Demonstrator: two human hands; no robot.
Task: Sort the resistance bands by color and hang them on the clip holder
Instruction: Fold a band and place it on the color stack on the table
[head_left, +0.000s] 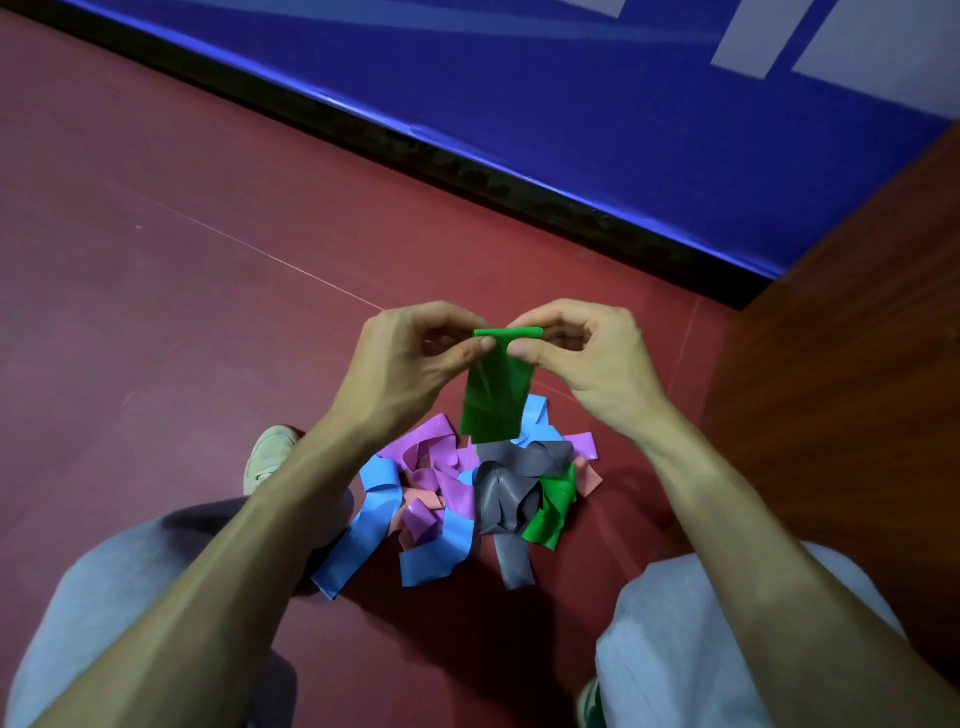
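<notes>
A green resistance band (497, 395) hangs flat in the air above the floor. My left hand (415, 358) pinches its top left corner and my right hand (582, 353) pinches its top right corner. Below it lies a tangled pile of bands on the red floor: purple (441, 467), light blue (363, 540), grey (506, 499), another green (553, 512) and pink (589, 480). No clip holder is in view.
A blue padded wall (571, 114) with a black base strip runs diagonally across the top. A brown wooden panel (852, 374) stands at the right. My knees in grey trousers (104, 597) and a beige shoe (267, 457) flank the pile.
</notes>
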